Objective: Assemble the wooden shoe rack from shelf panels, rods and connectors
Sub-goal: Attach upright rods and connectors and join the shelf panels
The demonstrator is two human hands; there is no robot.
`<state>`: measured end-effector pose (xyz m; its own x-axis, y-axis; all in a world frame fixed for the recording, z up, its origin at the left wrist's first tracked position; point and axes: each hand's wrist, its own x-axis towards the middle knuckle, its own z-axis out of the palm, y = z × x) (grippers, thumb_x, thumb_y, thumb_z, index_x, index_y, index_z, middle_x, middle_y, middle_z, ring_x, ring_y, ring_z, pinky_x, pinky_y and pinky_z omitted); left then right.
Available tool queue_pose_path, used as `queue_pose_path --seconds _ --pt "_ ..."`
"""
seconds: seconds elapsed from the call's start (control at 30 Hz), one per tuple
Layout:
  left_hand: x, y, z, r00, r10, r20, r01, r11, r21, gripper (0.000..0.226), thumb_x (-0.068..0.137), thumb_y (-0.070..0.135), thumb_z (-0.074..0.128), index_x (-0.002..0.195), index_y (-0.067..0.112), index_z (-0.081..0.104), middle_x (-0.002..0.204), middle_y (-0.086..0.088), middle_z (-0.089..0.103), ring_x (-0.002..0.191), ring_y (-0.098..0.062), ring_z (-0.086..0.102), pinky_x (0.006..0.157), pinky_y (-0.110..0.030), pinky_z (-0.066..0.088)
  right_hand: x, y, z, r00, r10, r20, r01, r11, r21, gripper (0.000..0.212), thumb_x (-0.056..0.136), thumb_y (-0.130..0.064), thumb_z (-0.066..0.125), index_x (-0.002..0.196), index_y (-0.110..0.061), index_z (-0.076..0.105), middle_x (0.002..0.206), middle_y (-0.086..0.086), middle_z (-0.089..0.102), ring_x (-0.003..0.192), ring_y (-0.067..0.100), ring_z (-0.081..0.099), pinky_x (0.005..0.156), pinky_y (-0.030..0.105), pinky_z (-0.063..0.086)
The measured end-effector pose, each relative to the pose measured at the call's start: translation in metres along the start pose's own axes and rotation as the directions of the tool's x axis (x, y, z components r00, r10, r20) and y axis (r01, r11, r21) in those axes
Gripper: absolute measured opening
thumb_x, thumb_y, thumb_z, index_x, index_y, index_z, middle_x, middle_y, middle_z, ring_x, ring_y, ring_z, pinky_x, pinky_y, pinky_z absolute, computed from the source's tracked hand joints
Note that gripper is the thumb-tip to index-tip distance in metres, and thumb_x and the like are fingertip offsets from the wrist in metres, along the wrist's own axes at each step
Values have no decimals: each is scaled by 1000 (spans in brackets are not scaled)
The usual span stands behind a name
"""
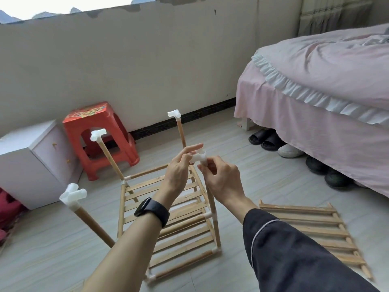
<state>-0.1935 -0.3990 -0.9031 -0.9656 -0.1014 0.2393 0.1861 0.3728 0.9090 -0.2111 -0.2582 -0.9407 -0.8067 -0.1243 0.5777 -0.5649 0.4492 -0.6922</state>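
Note:
A partly built wooden shoe rack [185, 226] stands on the floor with two slatted shelves. Upright rods rise from its corners, and three of them carry white connectors [73, 194], [97, 134], [174, 113]. On top of the near-right rod sits a fourth white connector [200, 158]. My left hand [181, 167] holds its left side with the index finger stretched over it. My right hand [223, 178] pinches its lower right part. A loose slatted shelf panel [311, 228] lies flat on the floor to the right.
A red plastic stool [101, 140] and a white cabinet [31, 165] stand by the wall at the left. A bed with pink cover [315, 98] fills the right, with several shoes [284, 148] under its edge. Grey floor tiles [52, 249] surround the rack.

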Motion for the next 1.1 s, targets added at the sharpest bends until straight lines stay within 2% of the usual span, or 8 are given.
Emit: queue_pose_path --seconds 0.17,0.27,0.33,0.43,0.57,0.7,0.9,1.1 --pt "-3 -3 0 1000 -5 29 4 999 35 38 98 50 30 124 56 58 127 15 62 108 -14 62 81 -28 44 -2 2 -2 998 10 56 -9 1000 -24 30 101 -44 57 107 -16 63 87 0 71 76 16 66 69 29 55" --pt "-20 -11 -16 994 13 111 -28 991 129 35 100 61 32 133 59 46 128 6 61 108 -9 62 84 -26 50 -15 8 1 969 129 210 -75 966 -248 30 101 -48 52 105 -19 56 91 -3 64 83 18 64 73 36 56" --pt "-42 -28 -38 986 -25 162 -10 978 207 29 100 57 39 128 60 44 112 9 66 97 1 65 78 -17 53 -25 12 4 893 262 366 -43 860 -508 29 100 -47 50 110 -20 54 94 -3 61 88 21 63 73 38 55" --pt "-81 -63 -86 960 -187 206 108 933 343 23 101 38 56 120 49 54 103 9 70 93 2 67 85 -25 58 -44 3 18 690 378 617 201 719 -666 29 99 -34 48 121 -18 59 102 2 62 91 25 62 69 37 48" --pt "-140 -105 -144 913 -361 188 256 869 424 11 98 34 62 102 44 66 104 14 69 95 0 67 84 -24 57 -78 -30 64 555 213 804 489 698 -523 19 97 -23 51 105 -16 66 102 5 67 89 27 64 67 36 51" --pt "-196 -150 -177 841 -534 83 442 767 465 8 93 40 61 95 41 69 92 16 72 83 -1 69 73 -18 56 -110 -57 126 414 32 910 636 705 -314 13 98 -21 50 102 -16 62 95 6 64 82 27 56 64 39 45" --pt "-267 -234 -217 704 -704 -91 657 599 458 10 93 40 54 93 43 64 95 20 67 90 3 62 73 -14 46 -154 -66 215 197 -29 980 627 772 -104 21 96 -20 54 116 -20 57 104 2 60 84 25 54 68 39 52" --pt "-319 -313 -239 519 -833 -194 826 429 367 31 91 33 48 120 30 60 114 8 63 99 -11 61 91 -33 54 -200 -61 312 79 83 993 395 912 -108 40 104 -33 40 141 -21 46 138 6 55 123 30 54 97 40 48"
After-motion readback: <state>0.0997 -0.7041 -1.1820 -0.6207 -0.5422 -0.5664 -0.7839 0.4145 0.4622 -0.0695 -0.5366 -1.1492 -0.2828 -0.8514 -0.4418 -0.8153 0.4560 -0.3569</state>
